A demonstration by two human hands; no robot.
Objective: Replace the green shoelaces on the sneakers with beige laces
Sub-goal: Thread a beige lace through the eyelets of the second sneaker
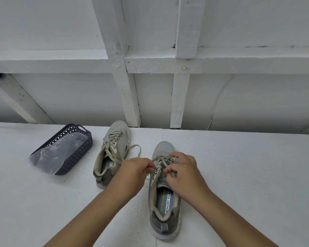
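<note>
Left of the near sneaker (165, 189), beyond the far sneaker (112, 154), a dark basket (78, 150) holds a clear plastic bag (48, 157) whose contents are hard to make out. Over the near sneaker's eyelets, the left hand (134, 172) and right hand (183, 172) each pinch its beige lace (161, 162), their fingertips partly hiding it.

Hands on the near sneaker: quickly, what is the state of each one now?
Left hand: pinching the beige lace of the near sneaker.
Right hand: fingers curled, pinching the same lace.

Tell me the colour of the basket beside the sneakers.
Dark navy blue basket with lattice walls, seen in the head view.
</note>
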